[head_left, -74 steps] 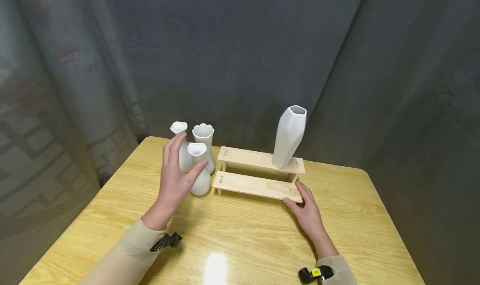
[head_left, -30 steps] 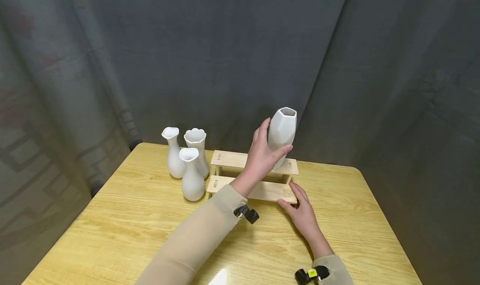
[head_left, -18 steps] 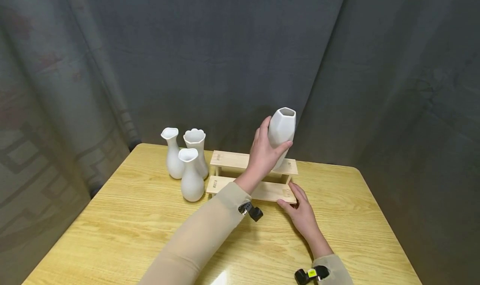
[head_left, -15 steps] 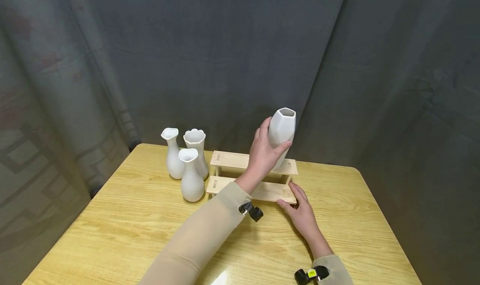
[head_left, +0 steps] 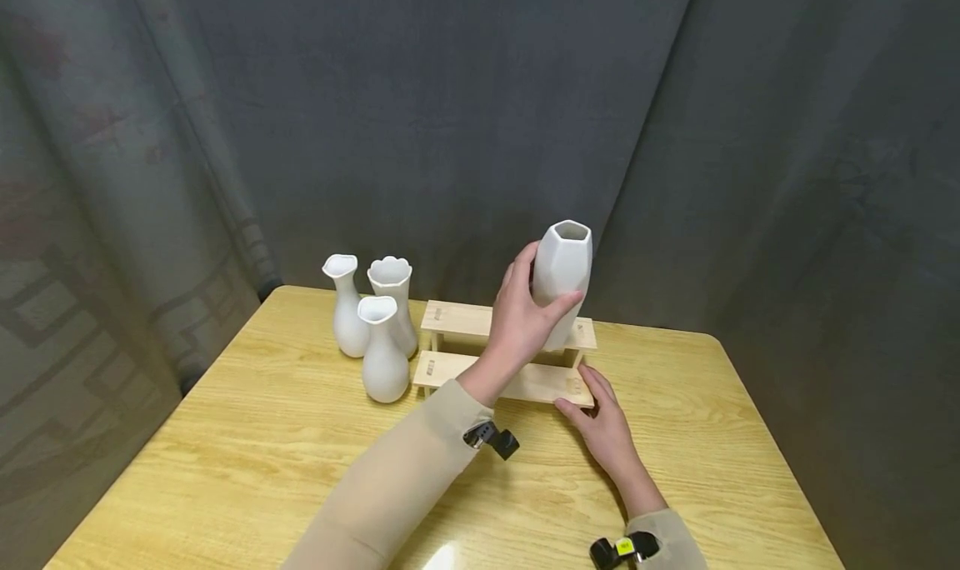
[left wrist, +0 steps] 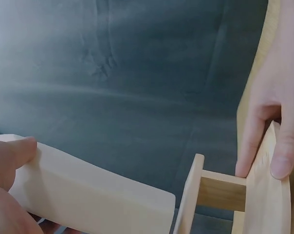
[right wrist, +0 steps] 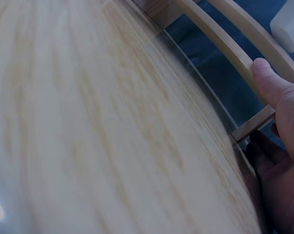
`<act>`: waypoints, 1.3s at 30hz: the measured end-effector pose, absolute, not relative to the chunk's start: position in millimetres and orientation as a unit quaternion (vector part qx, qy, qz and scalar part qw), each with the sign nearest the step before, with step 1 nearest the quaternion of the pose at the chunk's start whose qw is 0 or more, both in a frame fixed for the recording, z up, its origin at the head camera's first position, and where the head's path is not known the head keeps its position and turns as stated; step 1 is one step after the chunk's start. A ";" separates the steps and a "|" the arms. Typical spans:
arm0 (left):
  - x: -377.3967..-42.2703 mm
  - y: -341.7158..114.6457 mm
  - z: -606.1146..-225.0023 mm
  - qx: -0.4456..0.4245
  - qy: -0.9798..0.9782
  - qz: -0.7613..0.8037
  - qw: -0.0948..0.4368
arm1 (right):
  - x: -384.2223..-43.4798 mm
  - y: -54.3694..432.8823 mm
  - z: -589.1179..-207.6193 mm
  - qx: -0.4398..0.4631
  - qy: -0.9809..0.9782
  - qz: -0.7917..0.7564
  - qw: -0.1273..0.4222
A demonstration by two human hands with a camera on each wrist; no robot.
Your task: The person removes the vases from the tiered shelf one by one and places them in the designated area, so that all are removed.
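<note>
My left hand (head_left: 522, 316) grips a tall white faceted vase (head_left: 564, 270), thumb on its near side and fingers behind. The vase is upright over the right end of the upper tier of a two-tier wooden stand (head_left: 465, 320). In the right wrist view the base of the vase (right wrist: 289, 29) shows a gap from the upper board. My right hand (head_left: 609, 428) pinches the right end of the stand's lower tier, thumb at the front edge. The left wrist view shows this hold too, the thumb of the right hand (left wrist: 285, 97) lying on the lower board.
Three white vases stand in a group left of the stand: a narrow-necked vase (head_left: 349, 316), a scalloped-rim vase (head_left: 397, 287) and a shorter bulbous vase (head_left: 386, 366) in front. A grey curtain (head_left: 450, 137) hangs behind the wooden table (head_left: 262, 437).
My left hand has gone from beside the vase group to the faceted vase and taken hold of it. The vase has just come off the upper tier, slightly toward me. My right hand stays put.
</note>
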State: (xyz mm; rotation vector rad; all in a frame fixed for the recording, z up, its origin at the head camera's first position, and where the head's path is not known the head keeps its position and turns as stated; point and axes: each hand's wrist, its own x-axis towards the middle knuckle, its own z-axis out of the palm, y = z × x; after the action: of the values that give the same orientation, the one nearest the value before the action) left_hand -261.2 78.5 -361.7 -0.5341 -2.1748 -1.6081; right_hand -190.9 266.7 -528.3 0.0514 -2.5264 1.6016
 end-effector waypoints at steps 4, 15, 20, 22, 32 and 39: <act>-248.0 64.3 -359.6 -0.205 -0.761 -0.589 0.177 | -191.4 268.1 -528.5 0.013 -0.846 0.528 0.072; -220.6 9.6 -362.3 -0.233 -0.738 -0.618 0.140 | -194.5 271.5 -528.9 0.007 -0.856 0.512 0.072; -214.0 -12.9 -367.3 -0.235 -0.743 -0.610 0.145 | -194.1 270.7 -527.2 0.007 -0.853 0.517 0.072; -211.2 -21.9 -368.5 -0.233 -0.745 -0.609 0.143 | -193.8 270.5 -527.3 0.008 -0.853 0.516 0.071; -192.6 -67.1 -375.4 -0.202 -0.766 -0.595 0.132 | -194.5 272.0 -529.2 0.009 -0.849 0.524 0.066; -182.7 -88.6 -384.3 -0.177 -0.780 -0.587 0.122 | -194.9 274.5 -528.6 0.012 -0.845 0.529 0.072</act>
State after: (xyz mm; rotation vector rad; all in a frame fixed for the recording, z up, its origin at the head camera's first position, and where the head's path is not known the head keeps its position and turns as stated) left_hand -182.7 -88.6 -384.3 -0.5179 -2.2776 -1.7141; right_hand -194.9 274.5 -528.6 0.0354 -2.5406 1.5901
